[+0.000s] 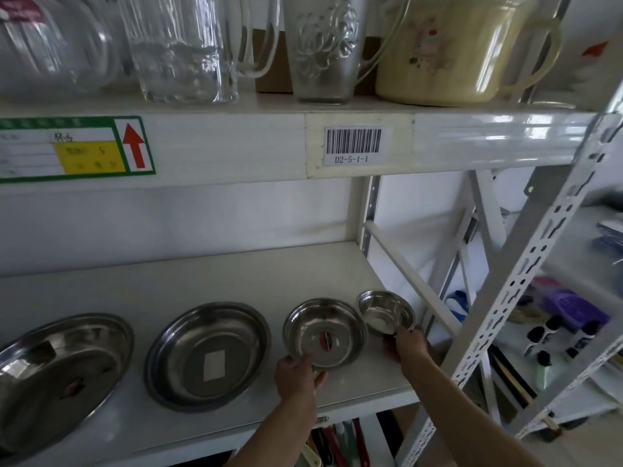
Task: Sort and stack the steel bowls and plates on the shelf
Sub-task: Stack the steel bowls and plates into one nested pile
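Note:
Four steel dishes stand in a row on the white shelf [256,274]. A large plate [57,369] is at the far left, and a wide plate [207,353] with a white sticker is beside it. My left hand [296,372] grips the near rim of a medium steel bowl [325,332], which tilts up toward me. My right hand [406,345] pinches the near rim of a small steel bowl [386,311] at the right end, also tilted and close beside the medium bowl.
The upper shelf holds glass jugs [183,45], an embossed glass pitcher [325,45] and a cream plastic pot [448,52]. A slotted white upright [526,264] and a diagonal brace [411,274] bound the shelf's right side. Bottles and clutter lie beyond it.

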Motion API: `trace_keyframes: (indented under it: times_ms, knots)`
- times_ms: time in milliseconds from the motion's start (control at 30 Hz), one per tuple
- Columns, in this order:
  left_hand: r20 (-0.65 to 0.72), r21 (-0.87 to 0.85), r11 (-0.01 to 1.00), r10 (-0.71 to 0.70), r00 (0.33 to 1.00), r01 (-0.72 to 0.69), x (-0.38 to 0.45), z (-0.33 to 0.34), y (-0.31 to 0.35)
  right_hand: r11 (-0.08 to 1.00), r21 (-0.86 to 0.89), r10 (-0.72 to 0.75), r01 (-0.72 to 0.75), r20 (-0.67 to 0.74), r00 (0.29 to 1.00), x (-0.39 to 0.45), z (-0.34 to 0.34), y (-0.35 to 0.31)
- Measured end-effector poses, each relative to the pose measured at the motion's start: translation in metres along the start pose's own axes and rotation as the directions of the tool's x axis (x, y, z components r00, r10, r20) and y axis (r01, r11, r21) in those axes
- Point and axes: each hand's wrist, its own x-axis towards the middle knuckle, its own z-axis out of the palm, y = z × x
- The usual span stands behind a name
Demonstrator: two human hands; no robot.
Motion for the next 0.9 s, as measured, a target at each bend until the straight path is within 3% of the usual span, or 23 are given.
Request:
trace_keyframes:
  times_ms: [400,900]
  knots:
    - [-0.028,0.122,0.989,0.087,0.996,-0.083,0.011,-0.007,-0.009,0.994,-0.036,-0.105,0.103,-0.076,0.992,-0.040,-0.014,0.017]
    - [-0.067,0.119,0.990,0.082,0.994,-0.074,0.012,-0.014,-0.003,0.996,-0.036,-0.087,0.084,-0.087,0.992,-0.038,-0.017,0.035]
